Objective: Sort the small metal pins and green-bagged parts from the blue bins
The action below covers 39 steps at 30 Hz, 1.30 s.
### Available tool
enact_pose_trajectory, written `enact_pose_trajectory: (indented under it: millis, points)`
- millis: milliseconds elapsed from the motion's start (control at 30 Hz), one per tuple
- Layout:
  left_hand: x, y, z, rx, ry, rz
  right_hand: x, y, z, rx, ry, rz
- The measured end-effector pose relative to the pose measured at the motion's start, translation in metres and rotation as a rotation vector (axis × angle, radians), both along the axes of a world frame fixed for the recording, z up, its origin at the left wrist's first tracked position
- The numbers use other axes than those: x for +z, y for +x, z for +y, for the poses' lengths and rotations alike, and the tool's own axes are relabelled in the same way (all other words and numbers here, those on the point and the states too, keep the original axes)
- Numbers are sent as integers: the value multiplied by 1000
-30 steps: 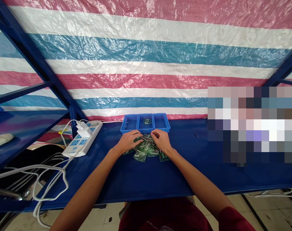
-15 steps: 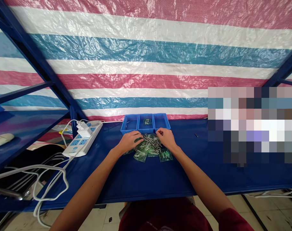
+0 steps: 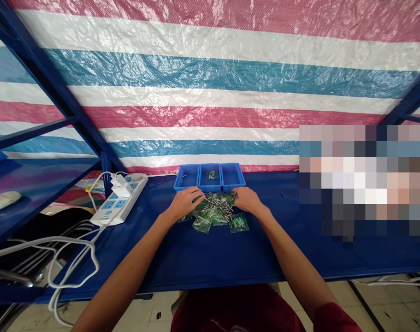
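A heap of small metal pins (image 3: 215,205) lies loose on top of several small clear green-tinted plastic bags (image 3: 203,224). At the heap's left edge rests my left hand (image 3: 186,203), with its thumb and fingers apart and green plastic showing in the gap. My right hand (image 3: 248,201) is at the far right edge of the heap, fingers curled in; what its fingertips pinch is too small to make out. Just beyond both hands stands a blue three-compartment tray (image 3: 210,188). Its middle compartment contains a green bag (image 3: 212,174). Another bag with light pieces (image 3: 239,222) lies below my right hand.
A white power strip (image 3: 121,203) with plugged-in adapters lies on the left of the blue table (image 3: 210,263), its white cables (image 3: 71,276) hanging past the edge. One small dark pin (image 3: 282,195) lies off to the right. A blurred-out area covers the far right.
My right hand has moved a little to the right and down, away from the tray's front. My left hand stays almost where it was at the heap.
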State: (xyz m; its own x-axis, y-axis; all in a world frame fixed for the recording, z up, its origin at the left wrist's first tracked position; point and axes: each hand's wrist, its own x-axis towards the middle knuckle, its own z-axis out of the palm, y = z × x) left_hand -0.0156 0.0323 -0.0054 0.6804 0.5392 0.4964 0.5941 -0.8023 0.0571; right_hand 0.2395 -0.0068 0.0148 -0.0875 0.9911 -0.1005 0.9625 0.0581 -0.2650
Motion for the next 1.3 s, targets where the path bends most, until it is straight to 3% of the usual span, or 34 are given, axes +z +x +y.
enact_pose_trajectory:
  millis: [267,733,1133,1300]
  points:
    - [0,1,-1,-13,-39,4,-5,2,1,72,-50,-76]
    - [-3,3,-3,-35,-69,11,0,0,2,45,-7,-63]
    - [-4,5,-4,-31,-94,20,6,-4,-1,-43,228,45]
    - [0,6,-6,6,-90,-62,3,-10,-4,21,369,173]
